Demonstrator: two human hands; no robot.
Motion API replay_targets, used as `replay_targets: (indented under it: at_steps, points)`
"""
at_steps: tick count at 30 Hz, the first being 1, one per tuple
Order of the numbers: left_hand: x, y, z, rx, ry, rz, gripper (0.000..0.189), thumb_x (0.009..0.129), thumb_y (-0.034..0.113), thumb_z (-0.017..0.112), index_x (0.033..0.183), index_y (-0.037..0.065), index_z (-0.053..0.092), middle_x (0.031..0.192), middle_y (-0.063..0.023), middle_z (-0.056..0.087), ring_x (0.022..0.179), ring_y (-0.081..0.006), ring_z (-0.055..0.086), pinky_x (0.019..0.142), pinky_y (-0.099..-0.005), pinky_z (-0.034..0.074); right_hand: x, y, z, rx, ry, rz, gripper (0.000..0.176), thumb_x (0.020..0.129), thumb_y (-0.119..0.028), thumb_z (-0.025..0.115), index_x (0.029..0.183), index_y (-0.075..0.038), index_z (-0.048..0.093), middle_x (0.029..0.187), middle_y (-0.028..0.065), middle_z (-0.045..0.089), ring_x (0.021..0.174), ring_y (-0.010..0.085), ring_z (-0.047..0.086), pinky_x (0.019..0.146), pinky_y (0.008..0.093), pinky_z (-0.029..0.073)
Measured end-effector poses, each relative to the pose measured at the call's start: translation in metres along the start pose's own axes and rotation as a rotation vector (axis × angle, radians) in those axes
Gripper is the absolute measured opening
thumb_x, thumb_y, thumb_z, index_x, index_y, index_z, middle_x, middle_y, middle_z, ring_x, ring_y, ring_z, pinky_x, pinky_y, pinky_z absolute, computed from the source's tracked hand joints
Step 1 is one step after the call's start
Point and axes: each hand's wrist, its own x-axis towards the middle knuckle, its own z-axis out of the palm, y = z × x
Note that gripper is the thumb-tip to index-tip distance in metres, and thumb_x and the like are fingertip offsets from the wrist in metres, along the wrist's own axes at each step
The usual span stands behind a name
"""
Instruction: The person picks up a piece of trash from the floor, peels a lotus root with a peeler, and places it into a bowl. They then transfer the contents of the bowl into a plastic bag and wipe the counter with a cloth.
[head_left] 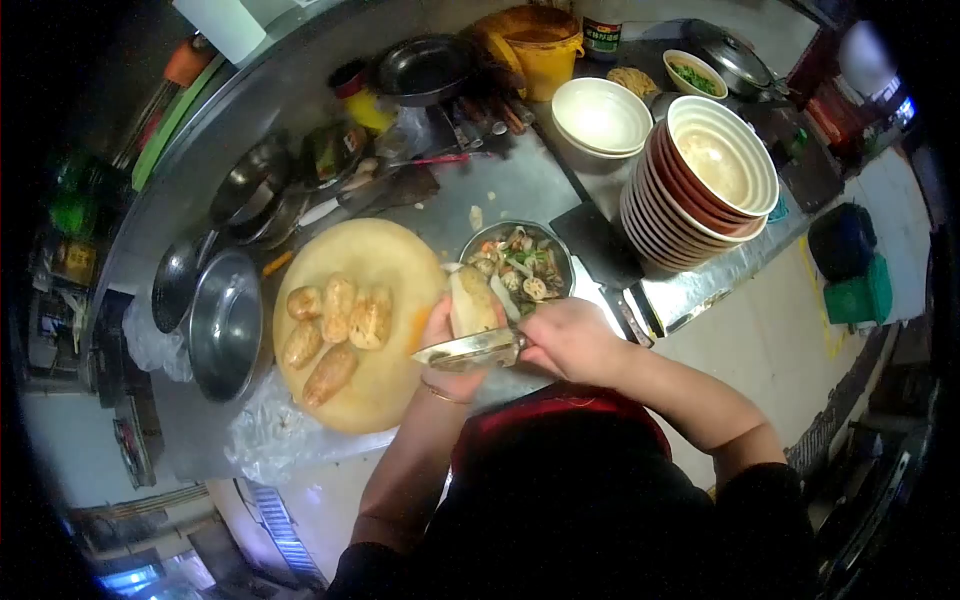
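My left hand [438, 335] is closed around a partly peeled potato [473, 298], whose pale flesh shows on one side and brown skin on the other. In my right hand [572, 342] is a knife [465, 350], its broad blade pointing left across the near end of the potato. Several unpeeled potatoes [338, 305] lie on the round cutting board [400, 258] to the left. Just beyond my hands stands a metal bowl [572, 275] of mixed scraps, with peelings and cut vegetable pieces in it.
A tall stack of bowls [690, 190] rises on the right, near white bowls [600, 115] and a dark cleaver-like blade [597, 245]. An empty metal basin [225, 325] and a plastic bag [270, 425] sit left. Pans [425, 68] and a yellow bucket [540, 50] stand behind.
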Motion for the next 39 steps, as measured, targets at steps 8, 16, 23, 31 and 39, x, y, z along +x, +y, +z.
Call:
replay_targets:
  at_steps: [8,16,23,31,39]
  points:
    - [0.002,0.0,-0.007,0.119,-0.115,-0.088,0.033,0.09,0.036,0.049,0.104,0.008,0.06,0.092,-0.008,0.064,0.08,-0.0227,0.063,0.071,-0.0371,0.053,0.007,0.042,-0.003,-0.284,-0.2,0.26,0.026,0.085,-0.033,0.06,0.091,-0.009,0.055,0.069,0.0088,0.059,0.06,0.0294,0.062,0.054,0.0408,0.05]
    - [0.0,-0.001,0.004,0.147,0.17,-0.092,0.043,0.092,0.044,0.048,0.112,0.008,0.058,0.1,-0.0116,0.066,0.082,-0.025,0.063,0.069,-0.0373,0.054,0.009,0.021,-0.011,-0.063,-0.214,0.253,0.027,0.09,-0.034,0.055,0.091,-0.008,0.051,0.072,0.014,0.063,0.066,0.036,0.063,0.058,0.0458,0.049]
    - [-0.007,0.001,0.008,0.213,0.064,-0.164,0.042,0.094,0.04,0.042,0.108,0.004,0.057,0.09,-0.0104,0.064,0.076,-0.024,0.063,0.061,-0.0362,0.052,0.017,0.071,0.009,-0.156,-0.281,0.54,0.03,0.093,-0.036,0.049,0.097,-0.008,0.057,0.08,0.0175,0.066,0.075,0.0344,0.065,0.066,0.0476,0.051]
    - [0.002,0.005,-0.011,0.467,0.11,-0.002,0.038,0.096,0.034,0.037,0.113,0.006,0.056,0.093,-0.0097,0.064,0.077,-0.0222,0.063,0.062,-0.0374,0.053,0.017,0.029,0.01,-0.098,-0.219,0.381,0.031,0.092,-0.037,0.051,0.095,-0.006,0.055,0.077,0.0154,0.066,0.068,0.0356,0.065,0.06,0.0478,0.051]
    - [-0.013,-0.002,0.002,0.66,0.106,0.119,0.044,0.092,0.027,0.044,0.13,0.004,0.042,0.112,-0.012,0.058,0.09,-0.0249,0.06,0.074,-0.0365,0.052,-0.001,0.074,0.031,-0.045,-0.267,0.68,0.034,0.095,-0.036,0.046,0.098,-0.004,0.056,0.078,0.0182,0.065,0.074,0.0394,0.064,0.068,0.0498,0.05]
